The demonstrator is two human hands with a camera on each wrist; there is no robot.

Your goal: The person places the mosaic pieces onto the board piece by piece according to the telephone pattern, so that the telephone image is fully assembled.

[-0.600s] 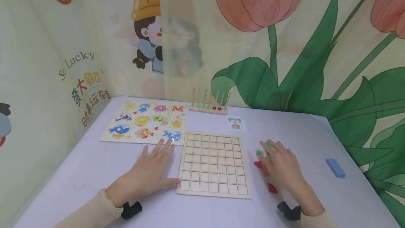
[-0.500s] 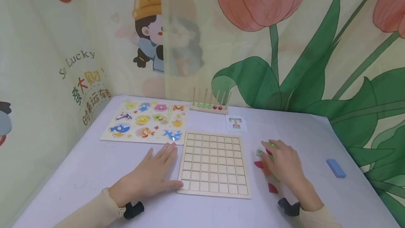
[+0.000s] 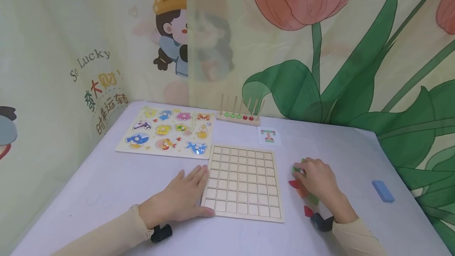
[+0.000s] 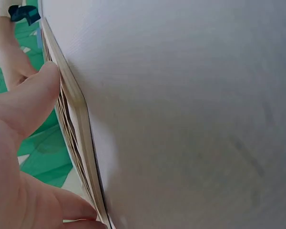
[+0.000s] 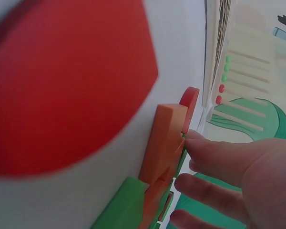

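Grid board [image 3: 243, 182] sits near 6 o'clock, columns running 12-to-6, left hand [image 3: 177, 200] straight-fingered at its 8 o'clock edge. Right hand [image 3: 319, 177] meets a green piece [image 3: 294, 170] off 3 o'clock, can't really tell if gripping.

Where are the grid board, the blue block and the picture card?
Grid board [image 3: 242, 183], head view: one of its middle squares.
Blue block [image 3: 383, 191], head view: middle of its top.
Picture card [image 3: 269, 136], head view: on its printed shape.

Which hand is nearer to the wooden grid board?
Left. The left hand is at the left edge of the wooden grid board, thumb touching it; the right hand is apart, to its right, at the coloured pieces.
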